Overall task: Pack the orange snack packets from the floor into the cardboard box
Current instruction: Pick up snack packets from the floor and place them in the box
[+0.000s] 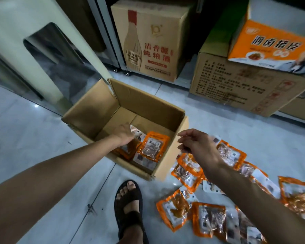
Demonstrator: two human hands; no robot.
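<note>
- Orange snack packets (209, 215) lie scattered on the pale tiled floor (33, 134) at four to five o'clock of the open cardboard box (173, 152), the nearest ones just beside its right wall.
- A few packets already in the box (152, 147) rest on its bottom at the near, six o'clock side; the far half of the bottom is bare.
- The left hand (125, 133) reaches down inside the box and touches the packets there; whether it grips one or only settles them cannot be told, since its fingers are hidden.
- The right hand (195, 143) hovers over the box's right edge, fingers loosely spread and empty.
- The step in hand looks like placement, early in the job.
- Next, the right hand needs to swing to four o'clock and pinch a floor packet.
- A sandalled foot (128, 206) stands at six o'clock; printed cartons (148, 43) stand at twelve.
</note>
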